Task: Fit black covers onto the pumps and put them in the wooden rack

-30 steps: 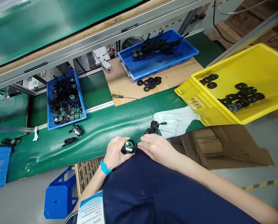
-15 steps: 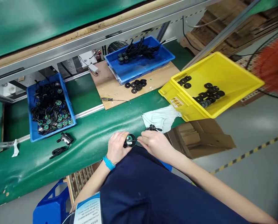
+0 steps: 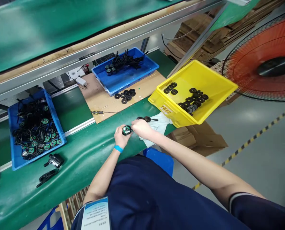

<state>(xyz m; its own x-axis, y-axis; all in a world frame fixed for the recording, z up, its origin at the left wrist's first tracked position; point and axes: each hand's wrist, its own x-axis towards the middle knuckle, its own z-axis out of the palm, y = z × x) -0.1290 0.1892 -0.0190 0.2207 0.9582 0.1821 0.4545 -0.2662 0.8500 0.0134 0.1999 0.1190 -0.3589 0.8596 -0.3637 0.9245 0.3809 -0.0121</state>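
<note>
My left hand (image 3: 120, 138) is wrapped round a black cylindrical housing (image 3: 129, 133), whose open end faces up and shows a green circuit board (image 3: 126, 129). Close against the housing's right side, my right hand (image 3: 141, 128) has its fingers curled together. What those fingers pinch is hidden. Just beyond them a bundled black cable (image 3: 147, 119) lies by a pale cloth (image 3: 161, 126). Both hands are over the front of the green bench (image 3: 85, 153).
A blue tray (image 3: 11, 140) of wired parts stands left, near a motor-like part (image 3: 56, 160). Another blue tray (image 3: 132, 81), several black rings (image 3: 124, 101) and a screwdriver (image 3: 98, 112) lie ahead. Right are a yellow bin (image 3: 214, 92), a cardboard box (image 3: 210, 139) and a fan (image 3: 276, 67).
The view has shifted, with the fan now larger at the right. Both hands have moved forward, away from my body, with the housing. The thin black piece at my right fingertips no longer shows.
</note>
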